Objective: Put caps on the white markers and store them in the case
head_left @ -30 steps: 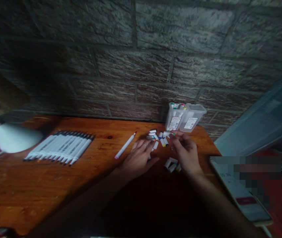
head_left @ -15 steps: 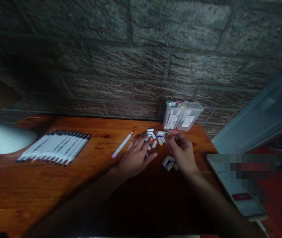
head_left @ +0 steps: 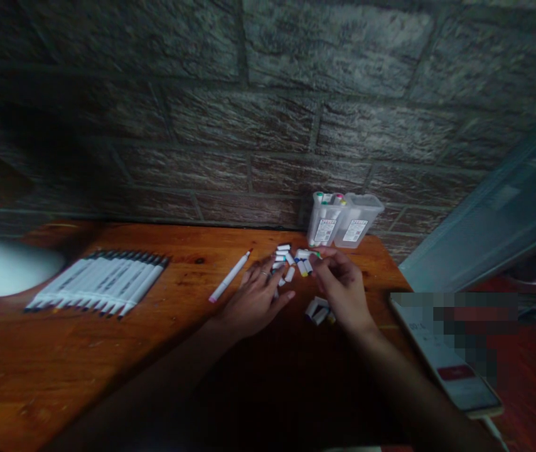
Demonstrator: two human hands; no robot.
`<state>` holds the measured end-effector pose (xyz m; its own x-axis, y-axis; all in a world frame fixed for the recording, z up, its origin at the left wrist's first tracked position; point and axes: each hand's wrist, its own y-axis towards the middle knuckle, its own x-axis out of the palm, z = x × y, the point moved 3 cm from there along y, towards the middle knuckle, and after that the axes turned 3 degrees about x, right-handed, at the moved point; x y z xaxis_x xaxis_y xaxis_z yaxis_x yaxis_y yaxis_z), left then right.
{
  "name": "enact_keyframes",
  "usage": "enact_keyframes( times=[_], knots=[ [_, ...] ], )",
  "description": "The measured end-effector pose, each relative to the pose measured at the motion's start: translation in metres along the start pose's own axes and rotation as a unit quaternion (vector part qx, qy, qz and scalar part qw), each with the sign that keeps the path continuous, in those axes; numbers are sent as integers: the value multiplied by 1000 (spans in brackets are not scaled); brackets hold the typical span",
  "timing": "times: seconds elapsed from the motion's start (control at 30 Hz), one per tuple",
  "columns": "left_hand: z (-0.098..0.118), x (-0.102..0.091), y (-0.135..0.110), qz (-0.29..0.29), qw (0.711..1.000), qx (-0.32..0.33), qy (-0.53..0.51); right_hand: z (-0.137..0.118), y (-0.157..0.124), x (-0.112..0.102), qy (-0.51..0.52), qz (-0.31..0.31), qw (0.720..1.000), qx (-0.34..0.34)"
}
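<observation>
My left hand (head_left: 256, 300) lies palm down with its fingers spread, fingertips among several loose white marker caps (head_left: 290, 274); some caps are partly hidden beneath it. To the right, the thumb and fingers of my right hand (head_left: 344, 285) pinch a marker cap with a green end (head_left: 317, 255) at the right edge of the pile. A smaller group of caps (head_left: 318, 311) sits below, near my right wrist. An uncapped marker (head_left: 230, 276) with a reddish tip lies slanted just left of my left hand.
A row of white markers (head_left: 101, 282) lies on the wooden table (head_left: 174, 351) at left, beside a white lamp shade (head_left: 14, 267). Against the brick wall stand a clear case with markers (head_left: 325, 220) and another clear case (head_left: 359, 220). A phone (head_left: 447, 358) with a cable lies right.
The view has shifted slightly. At the pile, the caps near my left fingertips have moved a little, and an orange-ended cap has turned. Both hands keep nearly the same pose.
</observation>
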<state>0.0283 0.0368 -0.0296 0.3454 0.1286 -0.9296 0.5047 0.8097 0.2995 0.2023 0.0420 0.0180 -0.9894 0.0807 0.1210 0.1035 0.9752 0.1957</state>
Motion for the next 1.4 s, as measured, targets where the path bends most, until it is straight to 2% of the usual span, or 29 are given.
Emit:
enact_keyframes(
  times=[0.83, 1.4],
  knots=[
    [3, -2, 1, -11, 999, 5, -33, 4, -1, 0, -20, -5, 1000, 5],
    [3, -2, -1, -13, 1000, -13, -24, 2, -6, 6, -72, -41, 997, -6]
  ],
)
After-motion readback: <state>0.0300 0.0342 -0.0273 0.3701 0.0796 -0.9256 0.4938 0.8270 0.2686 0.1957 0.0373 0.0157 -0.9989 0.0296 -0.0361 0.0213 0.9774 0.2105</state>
